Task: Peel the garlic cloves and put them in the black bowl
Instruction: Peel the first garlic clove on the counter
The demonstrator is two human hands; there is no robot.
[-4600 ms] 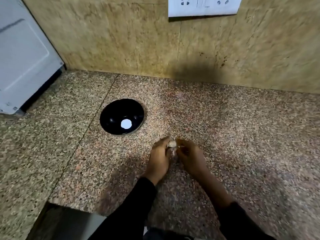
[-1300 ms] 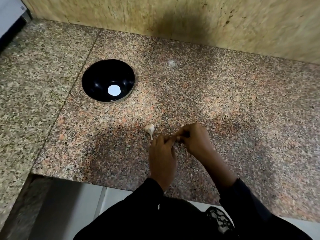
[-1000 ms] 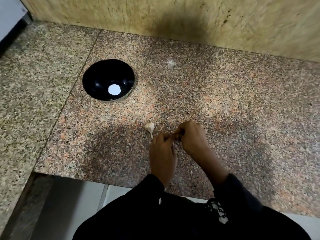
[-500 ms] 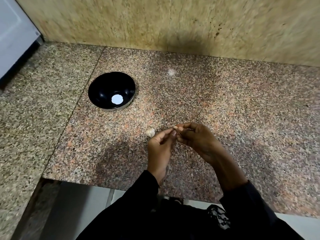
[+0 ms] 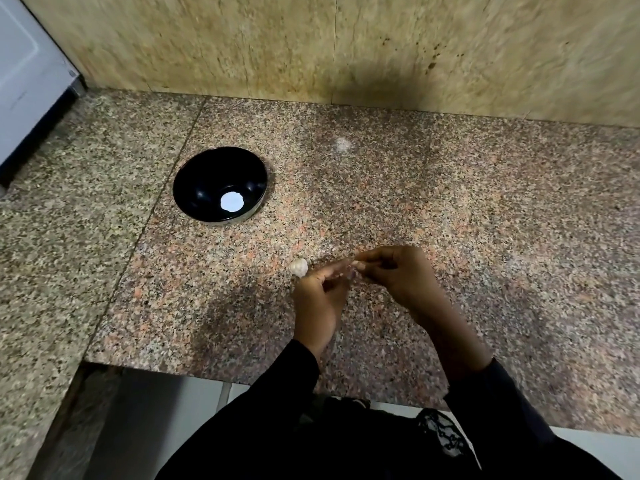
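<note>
A black bowl [image 5: 220, 184] sits on the granite counter at the left, with only a white glare spot showing inside it. A pale garlic bulb [image 5: 299, 267] lies on the counter just left of my hands. My left hand [image 5: 320, 294] and my right hand [image 5: 398, 273] meet fingertip to fingertip above the counter. Together they pinch a small garlic clove [image 5: 352, 269], which the fingers mostly hide.
The granite counter [image 5: 450, 209] runs to a tan stone wall [image 5: 346, 46] behind. A white appliance [image 5: 24, 74] stands at the far left. The counter's front edge is cut back near my body, with pale floor below. A faint white smear [image 5: 343, 144] marks the counter.
The garlic bulb that both hands held earlier now lies on the counter. My hands have lifted slightly and keep working a small piece between the fingertips. The camera tilted up a little.
</note>
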